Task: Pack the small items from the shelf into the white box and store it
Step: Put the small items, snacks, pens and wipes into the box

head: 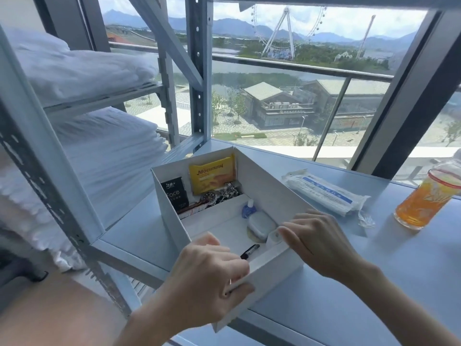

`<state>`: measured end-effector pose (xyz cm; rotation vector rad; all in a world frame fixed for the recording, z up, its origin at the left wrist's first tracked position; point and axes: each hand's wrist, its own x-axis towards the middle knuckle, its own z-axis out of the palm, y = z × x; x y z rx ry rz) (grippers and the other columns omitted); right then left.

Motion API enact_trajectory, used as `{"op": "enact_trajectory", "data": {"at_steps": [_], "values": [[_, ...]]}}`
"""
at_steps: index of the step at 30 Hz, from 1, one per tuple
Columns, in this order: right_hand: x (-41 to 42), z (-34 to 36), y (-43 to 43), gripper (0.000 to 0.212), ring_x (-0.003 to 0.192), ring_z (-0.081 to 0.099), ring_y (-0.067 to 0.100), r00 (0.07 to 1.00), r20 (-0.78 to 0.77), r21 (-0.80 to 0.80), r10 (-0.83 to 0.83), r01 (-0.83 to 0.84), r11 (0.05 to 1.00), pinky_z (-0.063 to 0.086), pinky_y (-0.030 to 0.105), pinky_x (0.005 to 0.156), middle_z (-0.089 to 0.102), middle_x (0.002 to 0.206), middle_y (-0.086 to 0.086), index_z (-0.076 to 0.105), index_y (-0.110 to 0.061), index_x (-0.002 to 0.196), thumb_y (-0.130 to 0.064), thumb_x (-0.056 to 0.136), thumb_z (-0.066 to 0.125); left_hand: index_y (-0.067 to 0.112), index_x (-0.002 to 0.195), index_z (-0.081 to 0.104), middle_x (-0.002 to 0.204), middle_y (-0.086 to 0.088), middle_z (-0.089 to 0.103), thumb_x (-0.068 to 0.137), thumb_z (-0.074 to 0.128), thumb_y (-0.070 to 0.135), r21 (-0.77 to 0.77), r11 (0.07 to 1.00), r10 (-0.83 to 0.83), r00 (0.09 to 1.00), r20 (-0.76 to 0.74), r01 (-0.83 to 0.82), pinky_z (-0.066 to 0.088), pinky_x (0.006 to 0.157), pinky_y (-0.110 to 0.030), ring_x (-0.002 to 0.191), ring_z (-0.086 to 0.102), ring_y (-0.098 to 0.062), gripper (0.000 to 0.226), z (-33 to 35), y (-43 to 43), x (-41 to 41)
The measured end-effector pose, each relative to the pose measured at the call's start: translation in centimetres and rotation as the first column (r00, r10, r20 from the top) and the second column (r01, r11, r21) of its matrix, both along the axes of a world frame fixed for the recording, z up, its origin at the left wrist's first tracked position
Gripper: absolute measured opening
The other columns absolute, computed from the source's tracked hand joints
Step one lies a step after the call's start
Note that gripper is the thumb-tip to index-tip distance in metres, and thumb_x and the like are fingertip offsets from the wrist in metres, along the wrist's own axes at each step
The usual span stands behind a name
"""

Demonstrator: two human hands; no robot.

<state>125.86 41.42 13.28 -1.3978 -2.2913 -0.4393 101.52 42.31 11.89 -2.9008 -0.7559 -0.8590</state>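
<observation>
The open white box (pixel 264 186) sits on the pale shelf top (pixel 374 283). Inside it are a yellow snack packet (pixel 212 174), a black tissue pack (pixel 174 193), a watch (pixel 219 194), a small blue bottle (pixel 248 208), a white case (pixel 262 224) and a black pen (pixel 249 250). My left hand (pixel 207 278) grips the box's near wall at its left corner. My right hand (pixel 316 236) holds the box's right wall near the corner, fingertips on a small white tab. A wrapped pack of face masks (pixel 326 193) lies outside the box to the right.
A bottle of amber drink (pixel 426 198) stands at the far right of the shelf top. Grey metal shelf uprights (pixel 50 158) rise on the left, with folded white linens (pixel 104 156) on the lower racks. A window with a railing lies behind.
</observation>
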Motion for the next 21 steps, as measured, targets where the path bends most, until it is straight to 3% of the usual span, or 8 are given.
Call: {"op": "enact_trajectory", "data": {"at_steps": [5,9,14,16,18,19,21], "values": [[1.4,0.2,-0.7,0.055,0.043,0.045,0.018,0.993,0.120,-0.060,0.012,-0.005,0.998,0.034,0.023,0.045,0.050,0.050,-0.007,0.045,-0.021,0.063,-0.067,0.089,0.031,0.025,0.062,0.045,0.055,0.014,0.044,0.085,0.059,0.046,-0.052,0.994,-0.096,0.995,0.015,0.097,0.033,0.069,-0.016,0.053,0.040,-0.003,0.035,0.5,2.5,-1.3],[-1.1,-0.6,-1.5,0.058,0.038,0.043,0.021,0.988,0.065,0.045,-0.138,0.135,0.990,0.024,0.021,0.044,0.047,0.044,-0.005,0.039,-0.020,0.057,-0.070,0.086,0.032,0.028,0.064,0.044,0.055,0.018,0.037,0.084,0.061,0.051,-0.162,0.973,-0.168,0.986,-0.003,0.165,0.035,0.071,-0.016,0.054,0.038,0.006,0.035,1.3,5.2,-3.0],[-4.0,-0.9,-2.4,0.057,0.038,0.048,0.018,0.969,0.011,0.005,-0.246,0.246,0.969,0.029,0.023,0.041,0.052,0.045,-0.007,0.043,-0.021,0.058,-0.068,0.086,0.027,0.029,0.062,0.049,0.054,0.025,0.044,0.080,0.068,0.048,-0.245,0.955,-0.189,0.980,-0.059,0.170,0.035,0.075,-0.014,0.054,0.044,0.005,0.032,1.8,7.0,-4.6],[-3.4,0.3,-2.5,0.053,0.042,0.044,0.016,0.967,-0.188,-0.089,-0.170,0.156,0.984,0.032,0.027,0.043,0.048,0.047,-0.008,0.041,-0.023,0.064,-0.065,0.090,0.023,0.034,0.063,0.051,0.055,0.028,0.047,0.079,0.067,0.052,-0.275,0.949,-0.178,0.981,-0.072,0.152,0.033,0.075,-0.009,0.056,0.049,0.004,0.029,2.0,6.9,-4.7],[-1.3,1.6,-2.3,0.049,0.047,0.048,0.009,0.871,-0.465,-0.111,-0.161,0.124,0.986,0.041,0.028,0.050,0.053,0.052,-0.011,0.046,-0.022,0.065,-0.057,0.093,0.029,0.043,0.064,0.054,0.060,0.029,0.055,0.078,0.060,0.064,-0.346,0.928,-0.170,0.984,-0.053,0.141,0.033,0.076,-0.006,0.064,0.056,0.000,0.026,2.6,6.5,-4.4],[0.3,1.9,-1.9,0.046,0.050,0.054,0.006,0.838,-0.514,-0.026,-0.183,0.198,0.980,0.044,0.027,0.052,0.059,0.055,-0.011,0.052,-0.020,0.064,-0.051,0.093,0.035,0.047,0.064,0.057,0.064,0.028,0.059,0.076,0.055,0.070,-0.408,0.903,-0.163,0.986,-0.035,0.135,0.035,0.077,-0.007,0.070,0.059,-0.001,0.026,3.1,6.4,-4.2],[4.0,1.4,0.0,0.038,0.055,0.062,0.013,0.825,-0.471,0.092,-0.311,0.397,0.913,0.048,0.028,0.051,0.066,0.063,-0.005,0.060,-0.014,0.067,-0.038,0.093,0.046,0.043,0.068,0.064,0.069,0.025,0.065,0.075,0.045,0.077,-0.515,0.850,-0.128,0.992,-0.005,0.107,0.043,0.073,-0.012,0.073,0.062,-0.001,0.039,3.9,6.3,-3.2]]}}
